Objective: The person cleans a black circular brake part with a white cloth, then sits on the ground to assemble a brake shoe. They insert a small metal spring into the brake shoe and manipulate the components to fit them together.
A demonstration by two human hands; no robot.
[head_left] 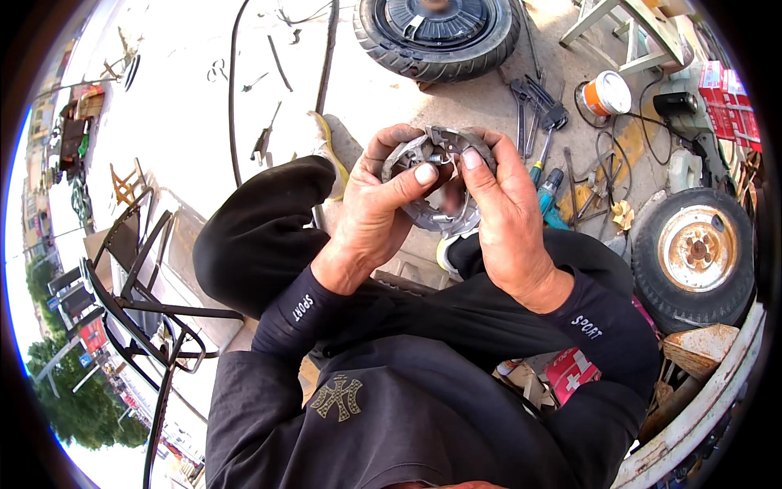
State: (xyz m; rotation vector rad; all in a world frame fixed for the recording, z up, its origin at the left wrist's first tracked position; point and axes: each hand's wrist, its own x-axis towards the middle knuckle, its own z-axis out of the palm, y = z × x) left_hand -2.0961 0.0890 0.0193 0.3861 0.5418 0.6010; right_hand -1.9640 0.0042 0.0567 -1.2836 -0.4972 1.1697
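Between my two hands is a grey metal drum brake shoe assembly (427,217), ring-shaped, held up above my lap. A small coil spring (435,158) shows near its top. My left hand (366,216) closes round the left side, its thumb pressing in close to the spring. On the opposite side, my right hand (515,236) grips the rim with the thumb lying on top. Most of the fingers of both hands are hidden behind the ring. Beyond it, a motor wheel with a black tyre (379,55) lies flat on the ground.
Right of my hands lie wrenches (521,102), a set of hex keys (547,104) and a teal power tool (551,200). An orange-and-white tub (607,94) and a rusty-rimmed wheel (692,244) are farther right. A black folding chair (134,301) stands left; cables (234,90) cross the ground.
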